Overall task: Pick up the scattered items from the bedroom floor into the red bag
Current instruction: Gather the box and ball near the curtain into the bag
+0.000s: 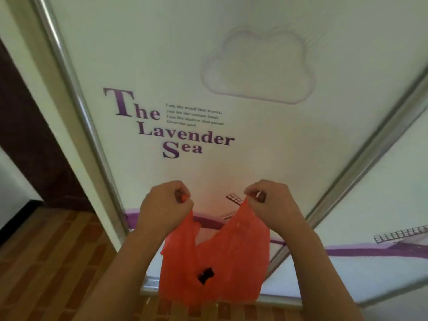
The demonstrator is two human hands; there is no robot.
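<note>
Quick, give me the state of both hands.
Left hand: closed, gripping one handle of the red bag.
Right hand: closed, pinching the bag's other handle.

I am reading large purple serif lettering on the white sliding door panel [231,66] — "The Lavender Sea" [166,126], stacked in three lines, each dropping a little further right than the one above. Just right of the word "The", I am seeing four short lines of small dark print [194,115] on the same panel. They are blurring too much to be sure of, though the first seems to start "I am the wind that waves" — the rest I am leaving unread. I am finding no other legible text anywhere around that title.
</note>
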